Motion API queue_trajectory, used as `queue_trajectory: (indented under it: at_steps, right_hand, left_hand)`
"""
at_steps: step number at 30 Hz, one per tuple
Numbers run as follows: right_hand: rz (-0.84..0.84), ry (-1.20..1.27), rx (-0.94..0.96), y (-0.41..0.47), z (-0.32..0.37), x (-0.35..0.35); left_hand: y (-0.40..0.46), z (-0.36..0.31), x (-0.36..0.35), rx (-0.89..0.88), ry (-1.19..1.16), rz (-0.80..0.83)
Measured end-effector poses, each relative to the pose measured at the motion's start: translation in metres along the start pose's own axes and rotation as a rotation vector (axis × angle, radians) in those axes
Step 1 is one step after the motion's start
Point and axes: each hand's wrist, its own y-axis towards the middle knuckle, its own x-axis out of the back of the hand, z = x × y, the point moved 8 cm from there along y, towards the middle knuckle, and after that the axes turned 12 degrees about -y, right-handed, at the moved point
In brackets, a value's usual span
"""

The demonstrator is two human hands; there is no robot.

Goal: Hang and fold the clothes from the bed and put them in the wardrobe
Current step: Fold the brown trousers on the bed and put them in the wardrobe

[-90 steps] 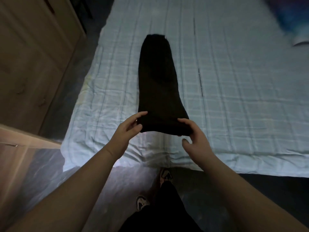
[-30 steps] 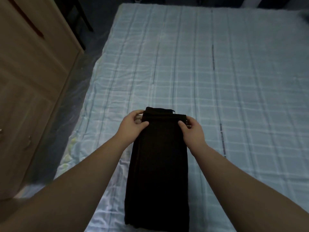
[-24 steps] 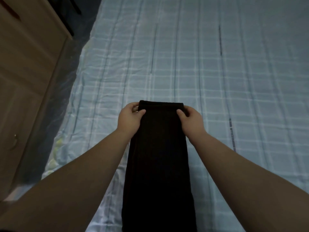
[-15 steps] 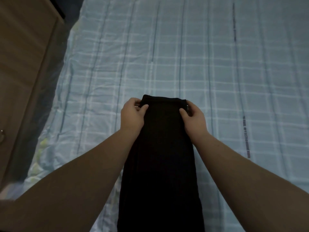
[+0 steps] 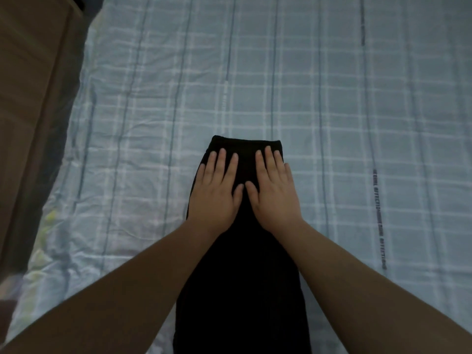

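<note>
No longer pinching the corners, now pressing flat with straight fingers [image 5: 221, 159] of left hand [image 5: 215, 190] and right hand [image 5: 274, 190] on the black garment [image 5: 242, 277] (far end), smoothing the fold on the bed [image 5: 332, 98].

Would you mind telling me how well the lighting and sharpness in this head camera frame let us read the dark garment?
Head view: dim, bluish light; the folded black garment reads as a near-featureless dark shape, its creases lost. Head view: the left hand and right hand lying flat on it are fairly sharp. Head view: the light blue checked bedsheet shows straight lines bowed by the wide lens, softer toward the edges.
</note>
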Motion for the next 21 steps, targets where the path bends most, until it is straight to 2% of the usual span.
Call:
queue_trajectory:
  at_steps: [7,12,18,21]
  right_hand:
    - [0.066,-0.036,-0.018,0.021,-0.003,-0.025]
    - [0.099,-0.042,-0.024,0.011,-0.001,-0.014]
    - [0.024,0.03,-0.006,-0.07,0.016,0.028]
    - [0.049,0.089,-0.039,-0.132,0.02,0.037]
  left_hand:
    - [0.023,0.018,-0.021,0.027,-0.002,0.058]
    - [0.015,0.01,-0.013,0.037,0.021,0.071]
    - [-0.041,-0.018,0.024,0.029,-0.022,0.033]
    - [-0.097,-0.039,0.034,0.035,-0.049,0.03]
